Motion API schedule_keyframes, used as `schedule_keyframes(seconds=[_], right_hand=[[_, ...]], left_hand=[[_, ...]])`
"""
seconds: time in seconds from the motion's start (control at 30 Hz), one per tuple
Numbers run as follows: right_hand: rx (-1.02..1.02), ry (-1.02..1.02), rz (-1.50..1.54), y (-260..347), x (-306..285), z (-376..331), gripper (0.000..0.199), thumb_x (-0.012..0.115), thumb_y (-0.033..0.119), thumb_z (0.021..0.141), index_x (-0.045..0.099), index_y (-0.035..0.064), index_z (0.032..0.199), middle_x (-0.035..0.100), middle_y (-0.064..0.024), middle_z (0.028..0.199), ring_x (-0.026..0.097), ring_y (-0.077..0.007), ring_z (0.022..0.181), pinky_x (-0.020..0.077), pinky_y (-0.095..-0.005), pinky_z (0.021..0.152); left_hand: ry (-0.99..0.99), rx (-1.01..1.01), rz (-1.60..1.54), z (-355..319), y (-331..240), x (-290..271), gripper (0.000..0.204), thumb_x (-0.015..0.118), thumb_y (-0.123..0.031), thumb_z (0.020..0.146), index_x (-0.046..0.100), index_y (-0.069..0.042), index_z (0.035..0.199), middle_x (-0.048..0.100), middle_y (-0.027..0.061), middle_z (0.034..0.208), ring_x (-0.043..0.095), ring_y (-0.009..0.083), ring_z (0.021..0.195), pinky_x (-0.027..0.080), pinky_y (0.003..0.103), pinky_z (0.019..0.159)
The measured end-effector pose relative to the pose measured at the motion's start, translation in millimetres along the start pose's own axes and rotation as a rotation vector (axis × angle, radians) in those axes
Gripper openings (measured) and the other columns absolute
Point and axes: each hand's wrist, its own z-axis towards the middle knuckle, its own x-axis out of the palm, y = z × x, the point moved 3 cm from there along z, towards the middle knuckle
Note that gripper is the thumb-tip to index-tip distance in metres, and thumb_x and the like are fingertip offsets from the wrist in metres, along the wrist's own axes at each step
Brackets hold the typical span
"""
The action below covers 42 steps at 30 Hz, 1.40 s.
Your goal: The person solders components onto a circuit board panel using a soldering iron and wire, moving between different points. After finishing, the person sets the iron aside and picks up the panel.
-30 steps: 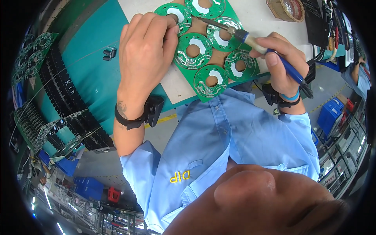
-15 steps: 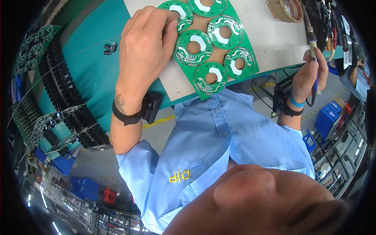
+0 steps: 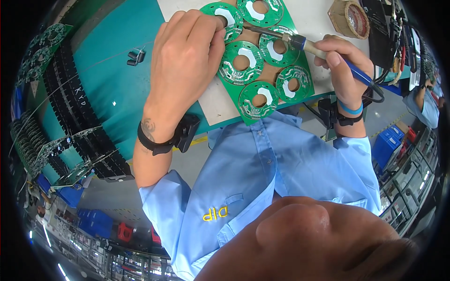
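Observation:
A green panel of several ring-shaped circuit boards [image 3: 228, 63] lies in front of me, each ring with a white patch and a round hole. My left hand [image 3: 187, 63] is at the panel's upper left ring, its fingers pinched together. Those fingers hide whatever they may hold. My right hand [image 3: 348, 70] grips a soldering iron [image 3: 298, 42] with a pale and blue handle and a cable. Its metal shaft reaches left across the panel, with the tip near the upper left ring and close to my left fingertips.
Black cylindrical parts with wire leads [image 3: 135, 57] lie on the green mat [image 3: 119, 86]. A long black rack [image 3: 77, 100] and more green boards [image 3: 52, 35] stand at the left. At the far right are a tan many-sided container [image 3: 338, 19] and cables. The panel rests on a pale sheet [image 3: 216, 103].
My right hand has brought the soldering iron left from the table's right side to over the panel. My left hand stays pinched at the same ring; the view has shifted slightly.

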Motion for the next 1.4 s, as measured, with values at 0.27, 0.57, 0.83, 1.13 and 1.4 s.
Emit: schedule_keyframes(seconds=[0.27,0.57,0.83,1.13,1.4], right_hand=[[0.016,0.047,-0.029,-4.3,2.1,7.1,0.021,0.065,0.009,0.103,0.077,-0.0042,0.115,0.079,-0.0125,0.107,0.072,-0.0141,0.082,0.0576,-0.0259,0.073],[0.097,0.098,-0.032,-2.0,2.5,13.5,0.025,0.067,0.015,0.102,0.076,-0.0038,0.116,0.076,-0.0128,0.106,0.071,-0.0142,0.085,0.0538,-0.0257,0.074],[0.067,0.147,0.034,-1.1,0.8,15.5,0.022,0.065,0.010,0.104,0.076,-0.0039,0.118,0.078,-0.0123,0.111,0.071,-0.0139,0.092,0.0564,-0.0272,0.082],[0.053,0.120,-0.043,-0.4,3.0,15.3,0.025,0.068,0.015,0.102,0.076,-0.0045,0.116,0.076,-0.0132,0.106,0.070,-0.0155,0.086,0.0541,-0.0271,0.076],[0.048,0.124,-0.069,-1.1,2.4,13.4,0.024,0.067,0.014,0.102,0.076,-0.0048,0.116,0.076,-0.0135,0.107,0.071,-0.0157,0.087,0.0541,-0.0269,0.076]], left_hand=[[-0.007,0.014,0.001,0.5,-0.3,1.3,0.017,0.078,-0.001,0.083,0.067,-0.006,0.094,0.064,0.0071,0.088,0.062,0.0287,0.082,0.048,0.042,0.072],[0.020,0.006,0.006,-0.7,-0.1,3.1,0.016,0.078,-0.001,0.084,0.067,-0.006,0.094,0.063,0.0074,0.088,0.062,0.0290,0.083,0.049,0.042,0.073],[0.020,0.006,-0.005,0.3,-2.0,3.3,0.015,0.079,-0.003,0.085,0.067,-0.006,0.094,0.064,0.0077,0.089,0.062,0.0293,0.085,0.049,0.042,0.075],[0.034,0.027,-0.009,2.9,-4.6,-0.2,0.013,0.078,0.002,0.087,0.069,0.000,0.097,0.069,0.0106,0.091,0.064,0.0312,0.082,0.051,0.041,0.074],[0.037,0.022,-0.010,2.1,-3.9,0.6,0.014,0.078,0.002,0.087,0.069,0.000,0.097,0.070,0.0111,0.092,0.065,0.0313,0.082,0.052,0.041,0.074]])
